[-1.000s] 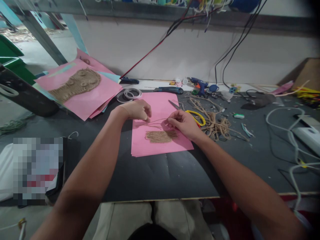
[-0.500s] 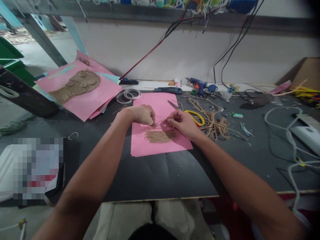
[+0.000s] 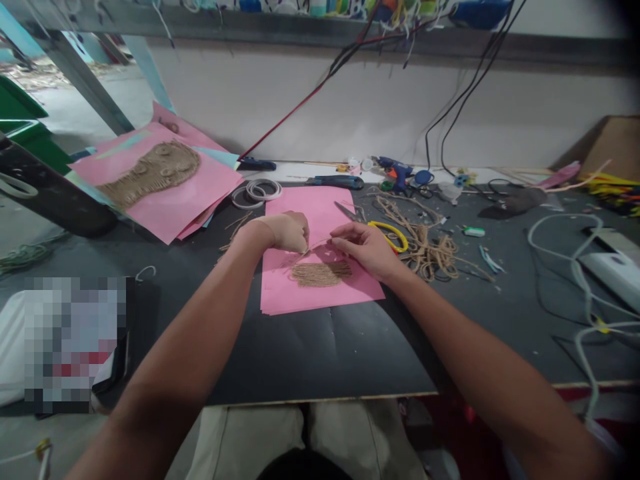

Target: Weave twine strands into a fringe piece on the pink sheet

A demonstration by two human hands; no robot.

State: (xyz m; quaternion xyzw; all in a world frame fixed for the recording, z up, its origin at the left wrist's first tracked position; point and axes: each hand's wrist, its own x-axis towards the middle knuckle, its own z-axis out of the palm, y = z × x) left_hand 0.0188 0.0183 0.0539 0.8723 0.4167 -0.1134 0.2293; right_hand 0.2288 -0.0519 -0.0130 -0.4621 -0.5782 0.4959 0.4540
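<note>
Over a pink sheet of paper [image 3: 320, 205], a thin strand of brown twine [image 3: 318, 245] runs between my two hands. My left hand [image 3: 289, 232] is closed, fingers curled down around the strand's left end. With thumb and forefinger, my right hand [image 3: 364, 247] pinches the other end. Just below them, a block of twine rows [image 3: 321, 273] lies side by side on the paper. Yellow-handled scissors [image 3: 391, 236] lie beyond my right hand, partly hidden by it, blades pointing toward the upper left. A loose tangle of twine [image 3: 431, 252] sits to their right.
At the back left, a finished-looking twine piece [image 3: 155, 172] rests on stacked pink sheets. White rings [image 3: 257, 191], a blue utility knife [image 3: 335, 181] and a blue glue gun [image 3: 395, 170] lie along the back. White cables [image 3: 575, 267] loop across the right side.
The strand between my hands now looks straighter, slanting up to the right. My right fingers have shifted slightly left; my left hand has barely moved.
</note>
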